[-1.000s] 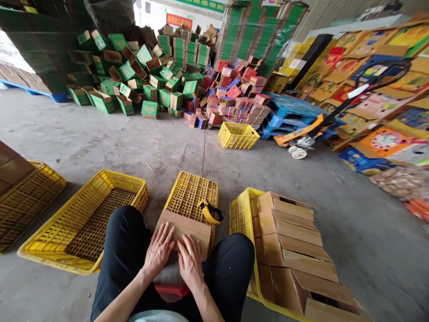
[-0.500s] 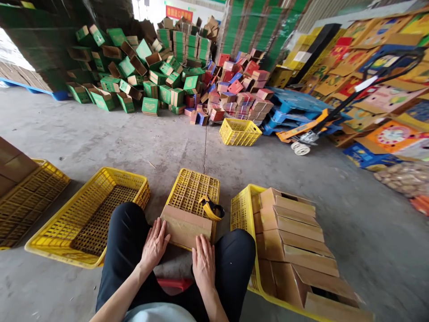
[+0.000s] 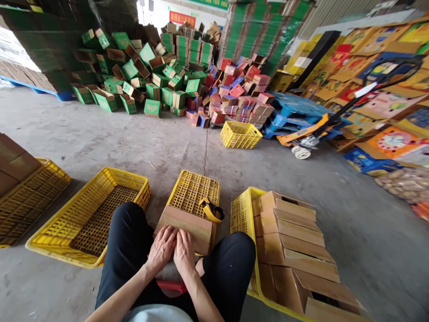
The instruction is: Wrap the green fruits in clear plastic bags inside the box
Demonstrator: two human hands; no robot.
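Resting with fingers pressed together, left hand [image 3: 161,250] and right hand [image 3: 183,255] are touching a cardboard carton [image 3: 197,228] at the near edge of an upturned plastic crate [image 3: 191,188]; it is seemingly awaiting finishing, while other cartons [image 3: 295,243] are already filling a neighbouring yellow crate [image 3: 240,214].

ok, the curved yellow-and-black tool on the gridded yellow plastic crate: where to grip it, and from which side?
Likely best: right hand, from above and the right, around the yellow band of the tool. Its black looped end seems to overhang the right edge of the crate, probably giving clearance; the brown cardboard box crowds its near side.
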